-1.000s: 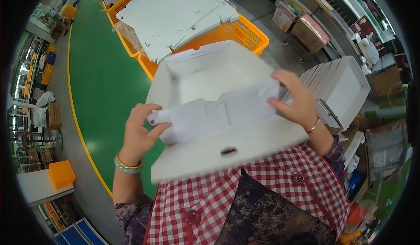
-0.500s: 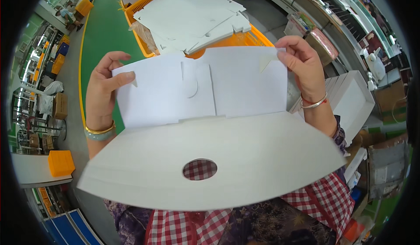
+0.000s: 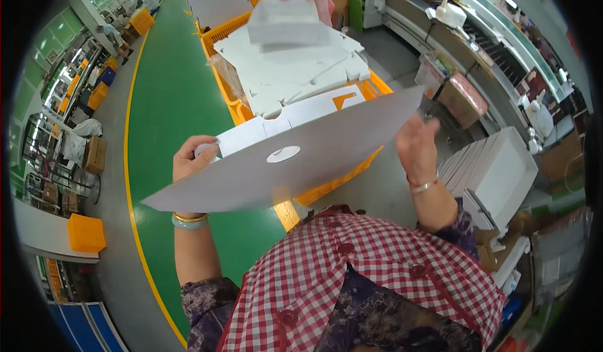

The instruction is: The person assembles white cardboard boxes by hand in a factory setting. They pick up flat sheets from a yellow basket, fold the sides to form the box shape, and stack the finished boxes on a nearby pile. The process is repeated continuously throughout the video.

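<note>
A large flat white cardboard box blank (image 3: 314,154) with an oval hand hole is held up in front of my chest, tilted with its right end higher. My left hand (image 3: 191,157) grips its left edge, thumb on a folded flap. My right hand (image 3: 416,146) is just off the blank's right end, blurred, fingers spread, holding nothing. A bangle sits on each wrist.
Behind the blank stands an orange crate (image 3: 229,25) stacked with more flat white blanks (image 3: 295,69). A stack of folded white boxes (image 3: 496,173) stands to my right. A green floor strip (image 3: 166,113) runs on the left, with an orange bin (image 3: 85,232) beside it.
The blank has swung from facing me to a lower, tilted position. My right hand has let go of its upper right corner and moved off to the side.
</note>
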Available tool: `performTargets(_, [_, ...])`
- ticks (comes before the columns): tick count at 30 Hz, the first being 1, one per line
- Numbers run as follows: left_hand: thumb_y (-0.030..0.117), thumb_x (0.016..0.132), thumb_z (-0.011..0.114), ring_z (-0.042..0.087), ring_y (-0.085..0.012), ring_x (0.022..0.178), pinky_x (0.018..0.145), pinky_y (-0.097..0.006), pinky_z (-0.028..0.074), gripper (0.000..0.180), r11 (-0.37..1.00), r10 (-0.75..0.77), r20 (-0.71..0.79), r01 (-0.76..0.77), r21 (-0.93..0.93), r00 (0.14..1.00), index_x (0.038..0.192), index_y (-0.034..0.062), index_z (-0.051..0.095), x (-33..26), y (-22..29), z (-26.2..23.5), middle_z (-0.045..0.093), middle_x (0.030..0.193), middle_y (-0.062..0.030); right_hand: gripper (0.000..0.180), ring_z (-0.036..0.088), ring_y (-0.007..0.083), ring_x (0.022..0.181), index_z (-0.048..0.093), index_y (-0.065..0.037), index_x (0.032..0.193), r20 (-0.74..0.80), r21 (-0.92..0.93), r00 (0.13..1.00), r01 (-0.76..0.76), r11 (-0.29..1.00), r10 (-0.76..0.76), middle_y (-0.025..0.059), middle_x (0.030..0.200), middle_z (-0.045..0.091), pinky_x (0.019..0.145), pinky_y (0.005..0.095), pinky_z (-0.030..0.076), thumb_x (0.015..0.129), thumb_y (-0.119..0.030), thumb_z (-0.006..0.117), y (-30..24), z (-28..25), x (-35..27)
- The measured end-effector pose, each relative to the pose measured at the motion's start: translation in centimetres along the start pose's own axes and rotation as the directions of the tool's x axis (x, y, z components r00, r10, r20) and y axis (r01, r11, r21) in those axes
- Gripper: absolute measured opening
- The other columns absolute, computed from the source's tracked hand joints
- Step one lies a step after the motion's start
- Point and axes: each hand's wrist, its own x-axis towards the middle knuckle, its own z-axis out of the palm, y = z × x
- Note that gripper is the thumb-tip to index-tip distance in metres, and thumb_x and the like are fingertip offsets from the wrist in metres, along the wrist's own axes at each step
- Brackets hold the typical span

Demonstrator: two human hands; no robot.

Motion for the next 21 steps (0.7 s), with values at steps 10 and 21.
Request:
performTargets(10, [0.019,0.094,0.05,0.058,-0.0164,0.097,0.078,-0.03,0.05,0.036,0.995,0.065,0.035,-0.062,-0.084,0.997,0.123,-0.0036,0.049,0.7,-4.9,-1.1,0.059,0.114,-0.0114,0.054,0.056,0.0141,0.1,0.049,0.0,0.127,-0.099,-0.456,0.993,0.006,0.89,-0.058,0.0055,0.11,0.061,0.089,0.0281,0.044,0.082,-0.021,0.071,1.4,1.2,1.0])
performTargets(21, [0.026,0.094,0.048,0.03,-0.0307,0.134,0.112,-0.043,0.02,0.052,0.864,0.387,0.015,-0.368,0.343,0.922,0.138,0.0022,0.037,-5.7,-3.6,1.9,0.031,0.145,-0.0165,0.047,0.047,0.024,0.121,0.051,-0.001,0.125,-0.125,-0.641,0.978,0.049,0.766,-0.167,0.0145,0.127,0.053,0.102,0.0347,0.035,0.082,-0.012,0.066,1.6,1.3,-0.9])
